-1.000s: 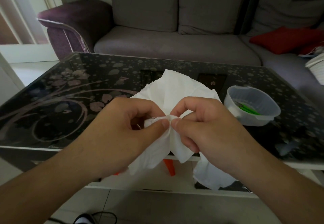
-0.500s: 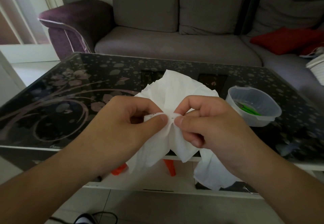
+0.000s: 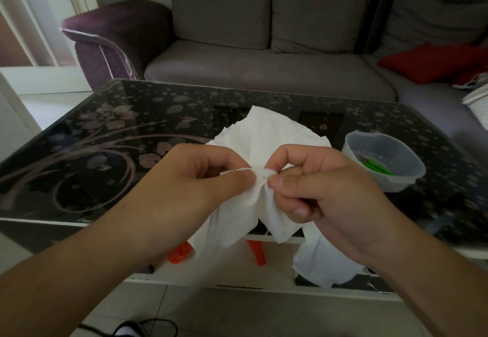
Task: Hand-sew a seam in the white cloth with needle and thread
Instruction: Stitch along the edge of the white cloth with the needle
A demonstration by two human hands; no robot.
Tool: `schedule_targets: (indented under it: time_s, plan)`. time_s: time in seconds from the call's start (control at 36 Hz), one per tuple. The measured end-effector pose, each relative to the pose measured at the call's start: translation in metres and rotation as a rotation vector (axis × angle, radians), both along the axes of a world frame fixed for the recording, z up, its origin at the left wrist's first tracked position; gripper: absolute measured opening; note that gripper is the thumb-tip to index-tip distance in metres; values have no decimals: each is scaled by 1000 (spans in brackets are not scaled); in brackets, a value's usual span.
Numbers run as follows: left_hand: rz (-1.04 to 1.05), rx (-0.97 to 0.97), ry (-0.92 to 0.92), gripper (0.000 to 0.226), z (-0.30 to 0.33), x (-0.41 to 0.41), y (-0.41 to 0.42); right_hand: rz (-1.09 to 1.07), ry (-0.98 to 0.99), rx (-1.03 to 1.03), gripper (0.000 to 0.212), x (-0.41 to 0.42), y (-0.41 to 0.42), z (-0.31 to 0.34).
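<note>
- White cloth point(image 3: 266, 138) — thin, limp, light; best pinched at the gathered edge.
- Left hand point(image 3: 200, 178) and right hand point(image 3: 311, 181) both pinch that edge; a needle there possibly, too small to confirm.

Two hands pinching a bunched white cloth above a dark glass table.

Left hand point(image 3: 190, 186) gripping a fold of the white cloth point(image 3: 266, 138) between thumb and curled fingers; right hand point(image 3: 314, 186) pinching the same fold just beside it, thumbs almost touching. Cloth fanned upward behind the hands and hanging down below them, past the near edge of the table point(image 3: 111, 136) with its pale flower pattern. A tiny dark mark at the pinch point, too small to tell if needle. Clear plastic bowl point(image 3: 383, 162) on the table to the right, with something green inside. Grey sofa point(image 3: 264, 72) behind, with a red cushion point(image 3: 433, 62) on it at right.
</note>
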State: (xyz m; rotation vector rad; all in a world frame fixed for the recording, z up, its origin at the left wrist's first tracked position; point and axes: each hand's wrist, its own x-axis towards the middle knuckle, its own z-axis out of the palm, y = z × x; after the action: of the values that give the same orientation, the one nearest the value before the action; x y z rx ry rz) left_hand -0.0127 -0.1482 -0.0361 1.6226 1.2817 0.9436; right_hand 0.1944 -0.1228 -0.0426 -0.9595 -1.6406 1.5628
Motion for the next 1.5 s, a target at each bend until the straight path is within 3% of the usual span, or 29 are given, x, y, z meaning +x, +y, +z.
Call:
schedule_targets:
  time_s: [0.44,0.83,1.06,1.36,1.5]
  plan:
    - [-23,-63,-81,19,-1,-1,0,49,99,-94,14,1,1,-3]
    - [-69,-340,-340,28,-8,-2,0,35,183,-126,9,-9,-2,-13]
    - [-107,-363,-372,31,-10,-1,1,13,145,-109,10,-13,-3,-11]
    - [-20,-268,-356,26,-7,1,5,-3,70,-68,29,-2,3,-3]
    - [5,-272,-420,25,-3,3,6,-40,29,-34,12,3,6,0]
